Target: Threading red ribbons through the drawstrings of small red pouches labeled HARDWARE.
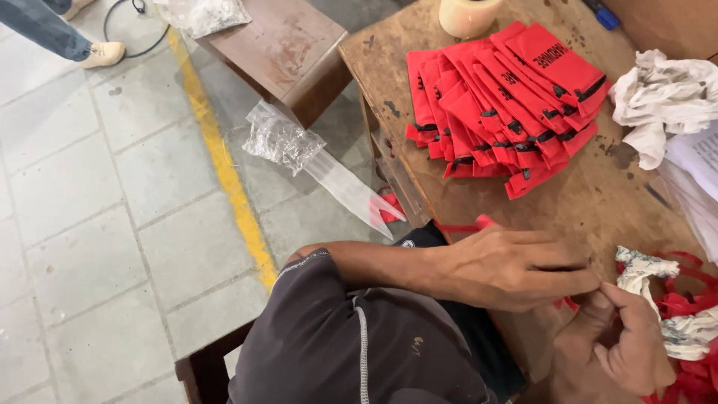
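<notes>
Two hands meeting at the near right edge of a worn wooden table. Left hand reaching across from the left, fingers extended and drawn together, tips closing on a thin red strap at roughly the point where the right hand meets it. Right hand rising from the near edge, fingers curled, thumb and forefinger pinching at the same spot; exactly how much of the strap each hand is gripping, impossible to tell. Strap itself mostly hidden beneath the hands, only short red bits showing under the left palm.

Lying just to the right of the hands: a tangle of red straps wrapped in strips of white cloth, running off the right edge. Peeking out just beyond the left wrist: a red tip.

Sitting farther back on the table: a fanned stack of red fabric pouches with black trim. Resting to the right of that stack: a crumpled white rag and a pile of paper sheets. Standing at the far edge: a cream roll of tape.

Hanging off the table's left side: a clear plastic bag. Standing beyond it: a low wooden stool. Running along the tiled floor: a yellow line. Showing at far left: another person's shoe.
</notes>
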